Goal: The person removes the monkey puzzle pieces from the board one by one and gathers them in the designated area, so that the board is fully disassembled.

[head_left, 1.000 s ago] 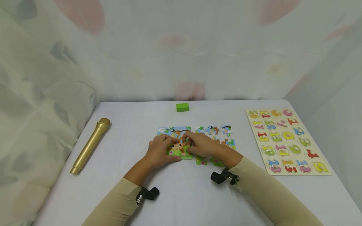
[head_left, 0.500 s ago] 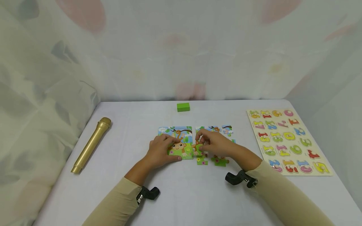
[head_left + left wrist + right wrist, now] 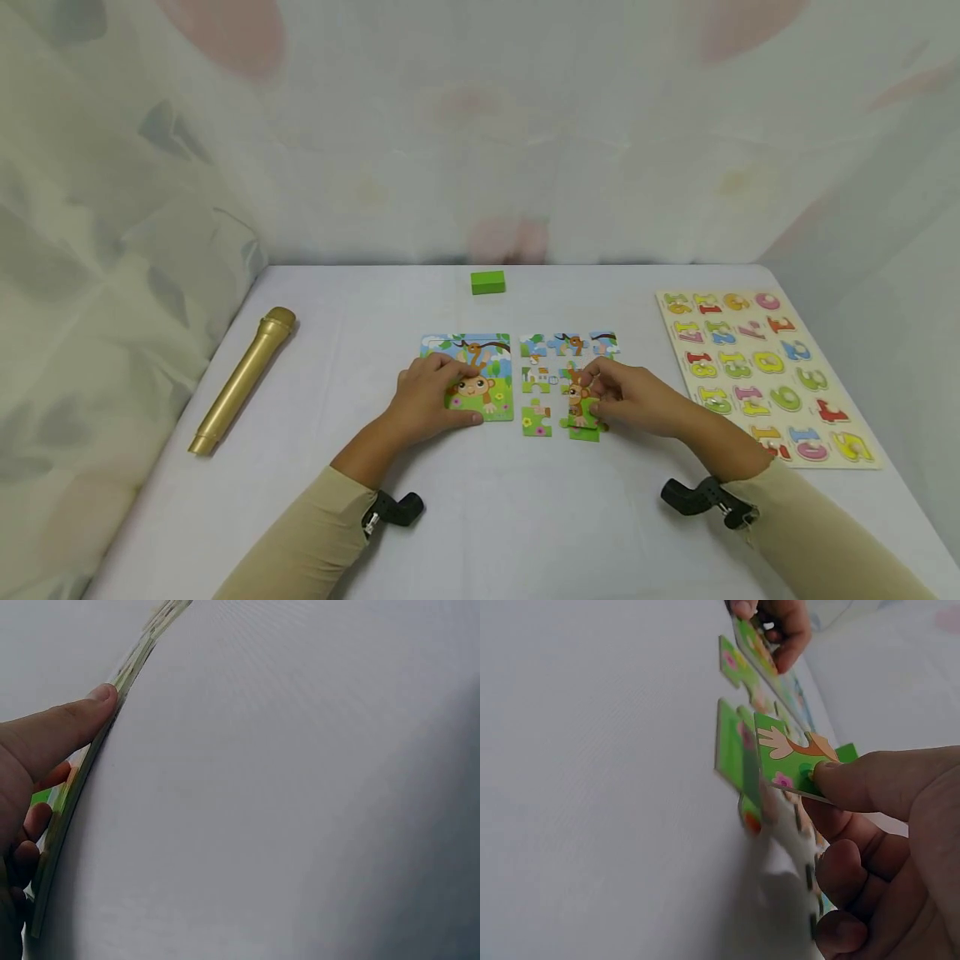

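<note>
My left hand (image 3: 431,396) holds the lower left of a square monkey puzzle board (image 3: 501,392). Its thumb lies at the near edge, and its fingers reach over the picture; in the left wrist view the thumb (image 3: 71,727) touches the board's rim. Between thumb and fingers my right hand (image 3: 637,396) pinches a puzzle piece (image 3: 799,761) with a monkey's hand and a pink flower on green. That piece is tilted above other loose pieces, partly covering a green flowered piece (image 3: 735,746). Several more loose pieces (image 3: 536,380) lie in rows right of the board.
A green block (image 3: 487,282) stands near the table's back edge. At left lies a gold microphone (image 3: 243,379). A wooden number board (image 3: 765,375) lies at right, its near left corner behind my right forearm. Cloth walls enclose the white table.
My right hand has moved from the board's right side rightward over the loose pieces, carrying the pinched puzzle piece. My left hand has stayed on the board.
</note>
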### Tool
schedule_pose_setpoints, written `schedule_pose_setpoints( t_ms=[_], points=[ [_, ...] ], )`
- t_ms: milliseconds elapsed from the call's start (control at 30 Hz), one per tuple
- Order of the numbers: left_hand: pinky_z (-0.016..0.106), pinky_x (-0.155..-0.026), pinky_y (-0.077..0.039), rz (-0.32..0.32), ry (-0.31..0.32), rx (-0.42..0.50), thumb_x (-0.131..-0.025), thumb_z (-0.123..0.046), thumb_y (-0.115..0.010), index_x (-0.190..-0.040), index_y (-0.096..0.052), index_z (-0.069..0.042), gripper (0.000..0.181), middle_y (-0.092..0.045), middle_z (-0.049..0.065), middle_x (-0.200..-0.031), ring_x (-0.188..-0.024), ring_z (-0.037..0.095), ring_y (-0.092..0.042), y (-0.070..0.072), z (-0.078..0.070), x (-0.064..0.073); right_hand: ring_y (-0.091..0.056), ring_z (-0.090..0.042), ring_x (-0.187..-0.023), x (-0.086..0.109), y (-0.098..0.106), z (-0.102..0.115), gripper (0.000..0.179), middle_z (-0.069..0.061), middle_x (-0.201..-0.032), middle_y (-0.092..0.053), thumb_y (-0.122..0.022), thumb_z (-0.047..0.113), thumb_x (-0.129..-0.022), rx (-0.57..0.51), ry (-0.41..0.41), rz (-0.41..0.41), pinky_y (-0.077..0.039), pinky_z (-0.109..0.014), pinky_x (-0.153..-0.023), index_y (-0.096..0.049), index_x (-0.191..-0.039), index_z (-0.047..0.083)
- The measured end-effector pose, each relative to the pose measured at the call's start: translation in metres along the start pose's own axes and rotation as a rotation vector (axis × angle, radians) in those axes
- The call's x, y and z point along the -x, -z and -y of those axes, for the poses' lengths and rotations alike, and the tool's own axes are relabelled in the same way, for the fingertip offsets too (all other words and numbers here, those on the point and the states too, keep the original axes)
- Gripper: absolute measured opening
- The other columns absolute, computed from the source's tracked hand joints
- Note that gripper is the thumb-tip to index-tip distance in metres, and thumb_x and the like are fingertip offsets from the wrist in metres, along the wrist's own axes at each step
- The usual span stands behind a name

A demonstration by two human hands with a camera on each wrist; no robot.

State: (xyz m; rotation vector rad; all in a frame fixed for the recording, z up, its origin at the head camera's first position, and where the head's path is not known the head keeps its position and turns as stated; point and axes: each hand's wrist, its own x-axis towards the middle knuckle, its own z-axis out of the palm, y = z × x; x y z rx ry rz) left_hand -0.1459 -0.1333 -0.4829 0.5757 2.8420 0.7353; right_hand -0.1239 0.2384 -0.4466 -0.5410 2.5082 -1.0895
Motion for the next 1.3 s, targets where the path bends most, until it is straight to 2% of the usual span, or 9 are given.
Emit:
schedule_pose_setpoints(
  t_ms=[333,567,767,1133,1300],
  points=[
    [0.052,-0.102,-0.035,0.011,0.032,0.012,-0.078,-0.052,-0.095,-0.139,-0.070,-0.031,0.070,-0.056,0.002,-0.135,-0.124,0.030,-0.048,0.006,-0.005,-0.001,-0.056,-0.015,-0.080,0.026,0.015,-0.015,0.028,0.002,-0.093,-0.063,-0.078,0.010,-0.096,0.007,-0.026,0.005,-0.046,-0.027,-0.070,-0.062,-0.118,0.021],
    [0.052,-0.103,-0.035,0.002,0.039,0.009,-0.077,-0.052,-0.095,-0.138,-0.070,-0.031,0.069,-0.057,0.002,-0.135,-0.125,0.030,-0.048,0.004,-0.005,-0.001,-0.058,-0.016,-0.081,0.036,0.022,-0.023,0.029,0.003,-0.093,-0.064,-0.079,0.011,-0.096,0.039,-0.071,-0.007,-0.047,-0.027,-0.070,-0.063,-0.117,0.021],
    [0.053,-0.104,-0.035,0.006,0.034,0.013,-0.078,-0.053,-0.095,-0.139,-0.070,-0.030,0.069,-0.056,0.002,-0.136,-0.126,0.030,-0.048,0.002,-0.004,-0.002,-0.056,-0.014,-0.080,0.039,0.021,-0.029,0.027,0.005,-0.096,-0.063,-0.082,0.011,-0.094,0.130,-0.068,-0.040,-0.047,-0.026,-0.069,-0.065,-0.115,0.018],
    [0.053,-0.105,-0.035,0.003,0.010,-0.003,-0.079,-0.054,-0.093,-0.140,-0.069,-0.031,0.069,-0.056,0.003,-0.137,-0.127,0.031,-0.049,0.000,-0.004,-0.002,-0.052,-0.012,-0.078,0.044,0.013,-0.030,0.023,0.005,-0.092,-0.058,-0.081,0.009,-0.094,0.167,-0.068,-0.090,-0.045,-0.026,-0.067,-0.071,-0.112,0.016],
    [0.052,-0.103,-0.037,-0.002,-0.023,-0.063,-0.083,-0.056,-0.089,-0.144,-0.067,-0.030,0.070,-0.056,0.003,-0.136,-0.128,0.029,-0.049,0.000,-0.004,0.003,-0.052,-0.012,-0.078,0.046,0.009,-0.030,0.024,0.007,-0.093,-0.059,-0.082,0.009,-0.094,0.187,-0.064,-0.119,-0.045,-0.026,-0.067,-0.073,-0.114,0.016]
  ],
)
